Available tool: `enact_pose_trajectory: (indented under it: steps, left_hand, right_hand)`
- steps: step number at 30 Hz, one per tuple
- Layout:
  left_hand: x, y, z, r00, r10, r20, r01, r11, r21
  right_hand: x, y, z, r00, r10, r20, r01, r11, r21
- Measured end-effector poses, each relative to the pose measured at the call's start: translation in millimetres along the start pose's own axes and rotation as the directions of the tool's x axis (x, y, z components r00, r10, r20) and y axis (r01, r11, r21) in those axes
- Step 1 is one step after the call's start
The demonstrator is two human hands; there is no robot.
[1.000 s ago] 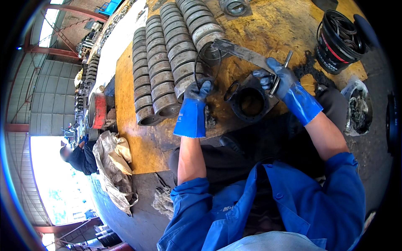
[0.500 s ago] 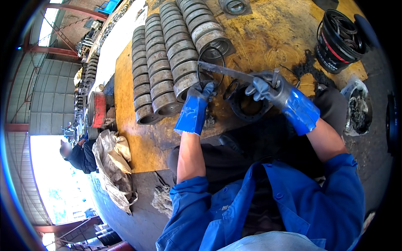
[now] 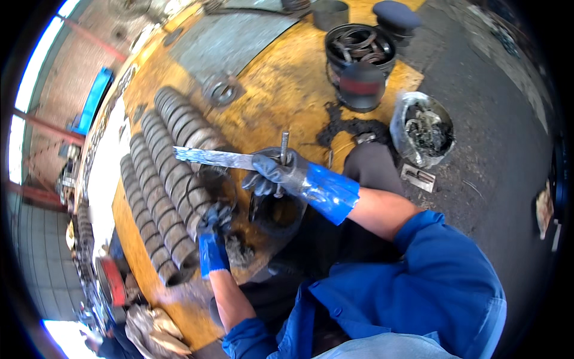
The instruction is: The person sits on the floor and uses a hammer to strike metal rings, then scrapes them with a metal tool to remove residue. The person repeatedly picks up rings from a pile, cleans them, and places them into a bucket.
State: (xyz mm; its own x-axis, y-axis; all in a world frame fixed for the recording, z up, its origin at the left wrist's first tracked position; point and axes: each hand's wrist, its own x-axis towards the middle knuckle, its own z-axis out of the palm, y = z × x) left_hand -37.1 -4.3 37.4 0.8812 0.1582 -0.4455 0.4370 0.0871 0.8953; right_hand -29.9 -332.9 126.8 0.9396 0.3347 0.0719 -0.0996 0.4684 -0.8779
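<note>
My right hand (image 3: 278,173), in a grey-and-blue glove, is closed round a long flat metal strip (image 3: 215,158) that points left. A threaded metal rod (image 3: 284,143) sticks up from the same fist; whether it joins the strip is hidden. My left hand (image 3: 214,224), gloved alike, is closed beside the near ends of the cylinder rows and pinches a thin dark ring, faint and blurred here. Below my right hand lies a dark round metal housing (image 3: 278,216) with a wide opening. Rows of grey ribbed metal cylinders (image 3: 173,170) lie to the left.
A black bucket (image 3: 362,51) filled with metal rings stands far right, beside a dark blue cap (image 3: 396,17). Nearer is a plastic-lined container (image 3: 423,128) of dark greasy stuff. A flat ring part (image 3: 221,90) and grey sheet (image 3: 239,39) lie farther back on the yellow worktop (image 3: 269,78).
The view has turned right, so the cylinders and both hands appear farther left. My right hand still grips the strip, now raised above the housing; my left hand stays by the cylinder ends.
</note>
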Motion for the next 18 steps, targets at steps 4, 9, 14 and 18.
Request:
enact_pose_trajectory:
  steps: [4,9,14,18]
  left_hand:
    - [10.9,22.7,56.3,0.991,-0.134,0.007,0.133,0.977,-0.165]
    - [31.4,41.2,134.6,0.957,0.163,0.239,-0.172,0.985,0.019]
    - [102.5,79.8,220.2,0.685,0.187,0.704,-0.059,0.977,-0.203]
    - [68.3,108.7,352.9,0.678,0.204,0.706,-0.254,0.967,-0.035]
  right_hand:
    - [3.5,-19.8,-25.9,0.992,-0.045,-0.116,0.083,0.933,0.35]
    - [1.4,-39.8,-54.5,0.981,-0.101,-0.165,0.187,0.723,0.666]
    - [6.3,-52.2,-65.9,0.97,-0.138,-0.201,0.244,0.569,0.785]
    - [-8.7,-77.4,-91.7,0.945,-0.165,-0.281,0.325,0.521,0.789]
